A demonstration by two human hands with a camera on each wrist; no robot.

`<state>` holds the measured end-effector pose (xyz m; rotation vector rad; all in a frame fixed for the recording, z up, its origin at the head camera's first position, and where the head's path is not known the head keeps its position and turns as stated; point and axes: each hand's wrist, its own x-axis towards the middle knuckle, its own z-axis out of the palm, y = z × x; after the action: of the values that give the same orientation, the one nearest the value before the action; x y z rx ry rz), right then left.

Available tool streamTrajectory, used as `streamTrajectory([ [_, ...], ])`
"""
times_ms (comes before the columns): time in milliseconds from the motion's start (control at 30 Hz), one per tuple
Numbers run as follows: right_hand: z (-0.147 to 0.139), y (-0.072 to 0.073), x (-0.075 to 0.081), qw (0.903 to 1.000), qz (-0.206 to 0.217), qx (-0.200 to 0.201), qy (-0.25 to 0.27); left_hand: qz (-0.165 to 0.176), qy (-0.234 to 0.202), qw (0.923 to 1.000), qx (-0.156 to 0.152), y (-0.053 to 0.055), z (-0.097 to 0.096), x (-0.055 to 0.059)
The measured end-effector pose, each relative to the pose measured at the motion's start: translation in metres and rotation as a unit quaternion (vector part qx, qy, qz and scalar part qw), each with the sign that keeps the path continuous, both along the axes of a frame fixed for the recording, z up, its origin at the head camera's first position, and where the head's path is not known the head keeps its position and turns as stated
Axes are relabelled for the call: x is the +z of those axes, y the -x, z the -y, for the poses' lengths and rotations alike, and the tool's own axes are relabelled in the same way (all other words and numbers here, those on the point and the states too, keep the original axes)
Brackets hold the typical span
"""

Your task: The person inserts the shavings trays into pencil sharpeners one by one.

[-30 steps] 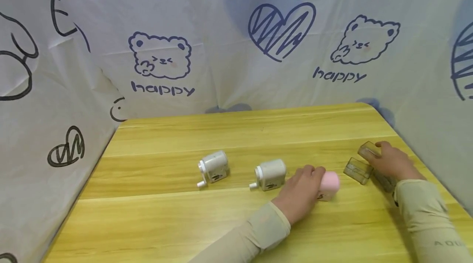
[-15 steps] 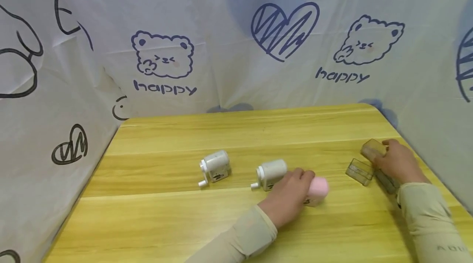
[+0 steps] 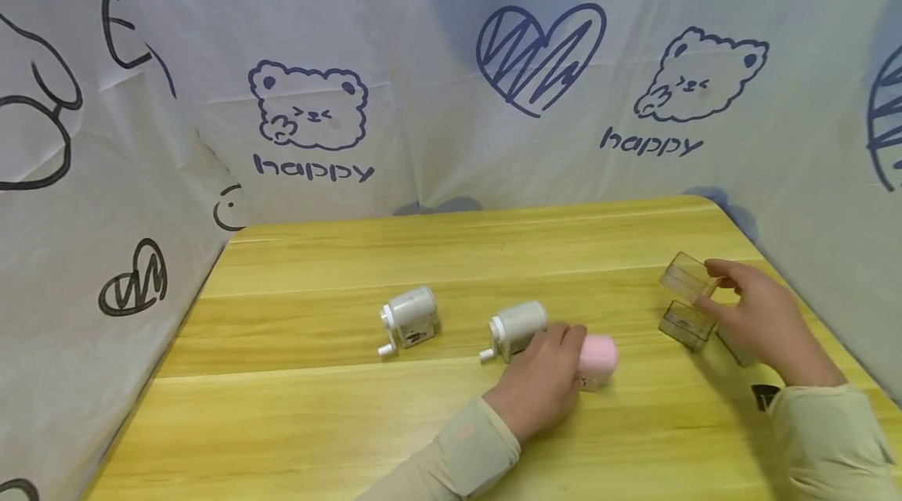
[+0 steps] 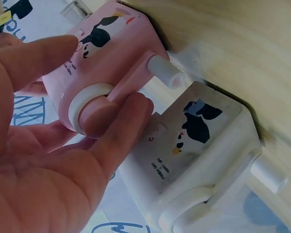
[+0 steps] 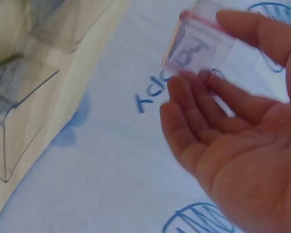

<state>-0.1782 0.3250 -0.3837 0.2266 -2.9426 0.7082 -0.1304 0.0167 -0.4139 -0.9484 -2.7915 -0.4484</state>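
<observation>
Left hand [image 3: 537, 382]: gripping pink sharpener [image 3: 599, 355], just right of middle grey sharpener [image 3: 520, 322]. Right hand [image 3: 763, 316]: pinching clear box [image 3: 687, 275], farther right of that sharpener, apparently raised; should be wanting light pressure.

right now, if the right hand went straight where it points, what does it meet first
Past the see-through box in the right hand, probably the patterned cloth beyond the table; nothing shows between, though depth is unclear.

Head camera looks down over the table [image 3: 282, 423]; 2 wrist cameras (far nearer) share left hand [image 3: 537, 385] and right hand [image 3: 768, 321], respectively.
</observation>
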Motion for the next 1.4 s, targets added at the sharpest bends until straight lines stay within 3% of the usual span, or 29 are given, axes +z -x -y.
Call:
streamTrajectory([
  [300, 0.020, -0.030, -0.001, 0.9976, 0.021, 0.064, 0.016, 0.027, -0.010, 0.9996, 0.008, -0.001, 0.001, 0.000],
  [500, 0.025, -0.042, -0.008, 0.9957, 0.013, 0.086, 0.030, 0.012, -0.013, 0.9998, 0.004, -0.003, 0.000, -0.001],
  [700, 0.029, -0.048, -0.014, 0.9938, -0.002, 0.104, 0.038, 0.003, -0.011, 0.9999, -0.007, 0.000, 0.000, -0.002],
  [933, 0.029, -0.050, -0.017, 0.9922, 0.006, 0.123, 0.023, -0.035, -0.001, 0.9991, -0.025, 0.001, 0.001, -0.005],
  [1400, 0.033, -0.047, -0.022, 0.9882, 0.038, 0.148, 0.009, -0.017, 0.003, 0.9997, -0.020, 0.000, -0.001, -0.005],
])
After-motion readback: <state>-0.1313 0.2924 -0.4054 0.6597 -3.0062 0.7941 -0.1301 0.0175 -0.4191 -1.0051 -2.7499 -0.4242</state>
